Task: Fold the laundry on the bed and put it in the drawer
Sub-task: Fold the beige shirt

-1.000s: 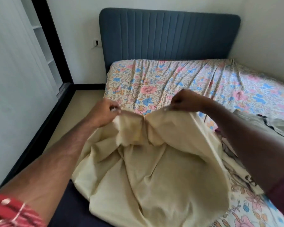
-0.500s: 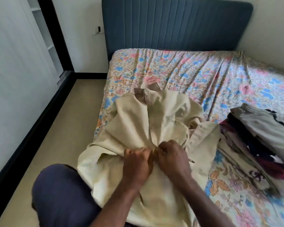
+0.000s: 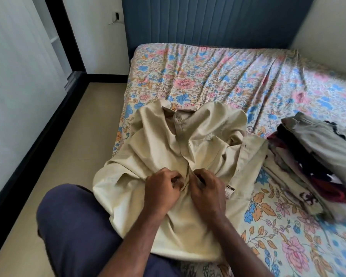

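Left hand [image 3: 161, 189] and right hand [image 3: 206, 189], fingers curled, both pinch the front placket of one cream shirt [image 3: 188, 146], knuckles nearly touching. Shirt lies collar-away on floral bed [image 3: 218, 76]. One stack of clothes [image 3: 318, 152] just right.

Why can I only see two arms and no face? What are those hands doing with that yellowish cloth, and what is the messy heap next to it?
The camera sits on the person's head and looks down, so you see what they see: their own arms, never their face. No robot here, just a person. The cloth is a cream shirt lying on a bed with a flowery sheet, its collar pointing towards the blue headboard. The left hand and the right hand each keep a pinching grip on the shirt's front, close together in the middle, maybe doing up a button. The heap on the right is a pile of clothes. The dark blue shape at the bottom is the person's knee.
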